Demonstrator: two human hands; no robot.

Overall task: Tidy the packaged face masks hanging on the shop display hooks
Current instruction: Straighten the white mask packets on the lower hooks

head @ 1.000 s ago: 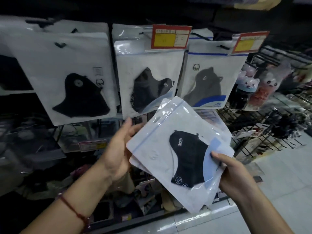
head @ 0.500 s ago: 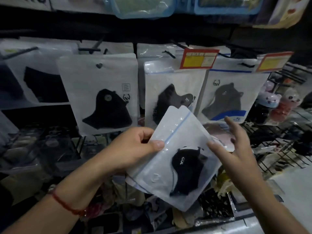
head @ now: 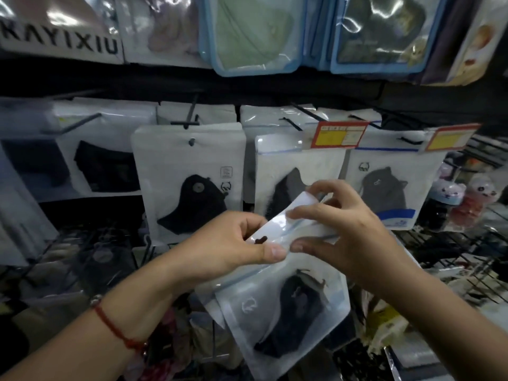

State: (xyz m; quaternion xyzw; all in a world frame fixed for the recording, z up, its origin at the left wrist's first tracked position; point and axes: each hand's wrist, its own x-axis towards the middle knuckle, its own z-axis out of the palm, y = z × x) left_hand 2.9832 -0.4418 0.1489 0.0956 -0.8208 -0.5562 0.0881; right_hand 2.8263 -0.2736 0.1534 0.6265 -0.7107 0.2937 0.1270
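Note:
A clear-and-white packet with a black face mask [head: 286, 312] hangs down in front of me, with at least one more packet behind it. My left hand [head: 228, 243] pinches the packets' top edge between thumb and fingers. My right hand [head: 346, 232] pinches the same top strip from the right, bending it toward the rack. Behind them, mask packets hang on display hooks: one at centre left [head: 189, 182], one in the middle [head: 288, 171] partly hidden by my hands, and one at right [head: 390, 188].
Red-and-yellow price tags [head: 339, 134] clip to the hook ends. More mask packets [head: 90, 160] hang at left. Larger pouches [head: 253, 34] hang on the row above. Wire racks with small toys [head: 461, 199] stand at right, cluttered goods below.
The view tilted up toward the rack. Both hands lifted the packets' top edge toward the hooks. My right hand moved from the packet's lower right side to pinch its top strip.

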